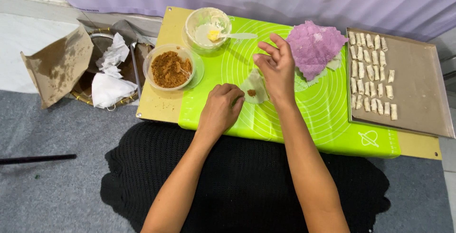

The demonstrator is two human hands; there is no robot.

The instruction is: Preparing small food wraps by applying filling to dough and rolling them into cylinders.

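A small pale wrapper (254, 88) with a dab of brown filling on it lies on the bright green mat (308, 114). My left hand (221, 106) rests curled at the wrapper's left edge, fingertips touching it. Just above and right of the wrapper my right hand (277, 69) hovers with fingers spread, palm turned inward. Nothing is gripped in it that I can see.
A clear bowl of brown crumbly filling (169, 68) and a bowl of pale paste with a white spoon (207, 27) stand at the mat's left. A purple cloth (313, 47) covers a wrapper stack. A metal tray (418, 90) holds several rolled pieces. A basket with paper (110, 71) sits left of the board.
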